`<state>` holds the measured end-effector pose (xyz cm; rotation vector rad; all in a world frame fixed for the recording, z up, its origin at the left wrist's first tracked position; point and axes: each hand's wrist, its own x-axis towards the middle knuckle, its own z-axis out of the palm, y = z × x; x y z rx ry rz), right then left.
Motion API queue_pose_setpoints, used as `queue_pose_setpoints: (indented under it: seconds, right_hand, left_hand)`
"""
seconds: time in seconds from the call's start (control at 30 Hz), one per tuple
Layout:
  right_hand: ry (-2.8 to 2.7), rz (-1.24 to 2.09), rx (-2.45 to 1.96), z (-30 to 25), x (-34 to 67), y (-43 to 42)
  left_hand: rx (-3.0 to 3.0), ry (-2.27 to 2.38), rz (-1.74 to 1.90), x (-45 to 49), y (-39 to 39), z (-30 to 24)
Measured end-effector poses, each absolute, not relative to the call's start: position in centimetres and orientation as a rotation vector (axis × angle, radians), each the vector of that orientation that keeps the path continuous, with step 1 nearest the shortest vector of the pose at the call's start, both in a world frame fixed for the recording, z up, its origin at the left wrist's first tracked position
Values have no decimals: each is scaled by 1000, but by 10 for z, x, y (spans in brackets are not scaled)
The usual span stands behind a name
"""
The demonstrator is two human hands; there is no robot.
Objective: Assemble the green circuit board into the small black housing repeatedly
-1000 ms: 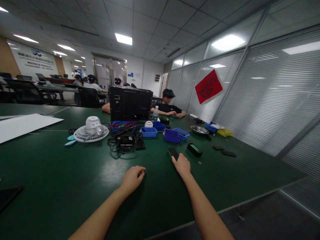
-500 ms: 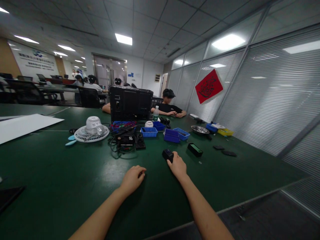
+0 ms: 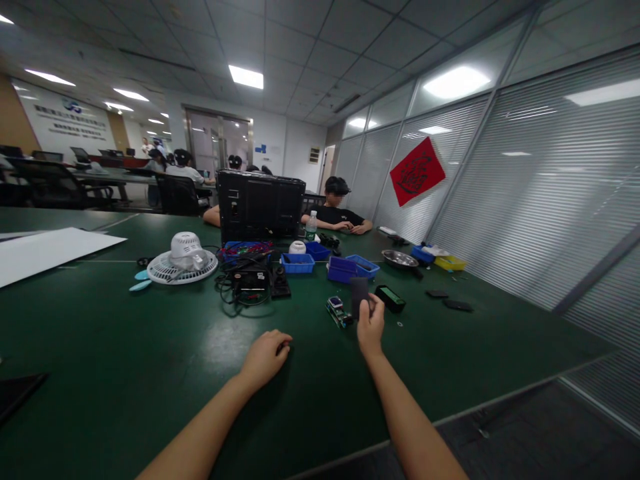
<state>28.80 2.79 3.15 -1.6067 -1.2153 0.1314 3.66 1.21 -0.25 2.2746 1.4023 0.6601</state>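
Observation:
My right hand point(image 3: 371, 325) grips a thin dark cover point(image 3: 359, 297) between thumb and fingers and holds it upright above the table. Just left of it a bare green circuit board point(image 3: 339, 313) with a small screen lies on the green tabletop. On the other side of the cover sits a black case with a green face point(image 3: 390, 299). My left hand point(image 3: 267, 359) rests on the table with fingers loosely curled, a small gap between thumb and finger, and nothing visible in it.
Beyond my hands stand blue bins point(image 3: 299, 264), a black cabled device point(image 3: 251, 283), a white fan part point(image 3: 185, 257) and a large black box point(image 3: 263, 207). A metal bowl point(image 3: 400, 259) and flat black pieces point(image 3: 457, 305) lie to the right. Another person point(image 3: 340, 210) sits across the table.
My right hand has lifted the dark cover up and to the right, and the circuit board beneath it now shows. The left hand has stayed where it was.

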Motion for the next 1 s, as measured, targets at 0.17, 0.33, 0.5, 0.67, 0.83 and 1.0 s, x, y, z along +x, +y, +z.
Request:
queue_pose_setpoints:
  seconds: [0.17,0.33,0.5,0.67,0.83,1.0]
  right_hand:
    - [-1378,668,-1346,3,240,32]
    - [-1151,1153,-1174,-20,215,41]
    - [-880,1371,-1048,-17,214,41]
    - [-880,1394,-1100,-15,214,40]
    - [-1186,1181,-1324,-13,223,44]
    - [-1371,511,-1558,7,258,41]
  left_hand:
    - [2263,1401,704,38,12,-3]
    - [2208,1417,745,46,11,-6]
    - [2240,1288,848,65,9,-10]
    - [2245,1180,948,77,8,-10]
    - [2249,1333,936,73,9,-11]
    - [2295,1336,863,71,10,-13]
